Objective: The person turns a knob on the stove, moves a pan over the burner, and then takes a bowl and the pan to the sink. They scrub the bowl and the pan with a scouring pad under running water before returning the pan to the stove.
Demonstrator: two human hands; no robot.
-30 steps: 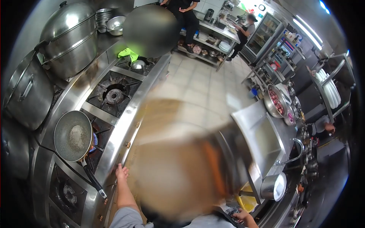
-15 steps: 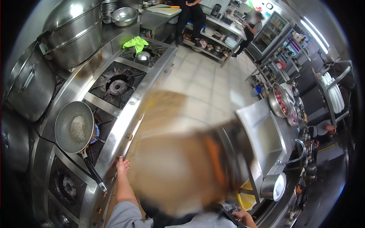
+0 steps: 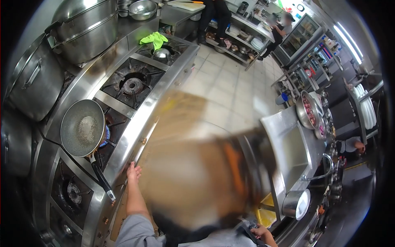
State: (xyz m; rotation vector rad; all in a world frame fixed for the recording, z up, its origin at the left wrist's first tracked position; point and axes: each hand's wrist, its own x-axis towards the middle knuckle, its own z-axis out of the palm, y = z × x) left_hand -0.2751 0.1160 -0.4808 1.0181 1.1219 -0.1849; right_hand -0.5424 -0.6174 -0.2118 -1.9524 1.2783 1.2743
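The left hand rests open, fingers spread flat on the front edge of the stove, as if bracing there, with no grip on anything. Just up and to its left the pan sits on a lit burner, its black handle pointing back toward the hand, near but not touching it. The right hand, low at the frame's edge, touches a dark thing; whether it grips I cannot tell.

No legible text, label, brand or number anywhere in view.
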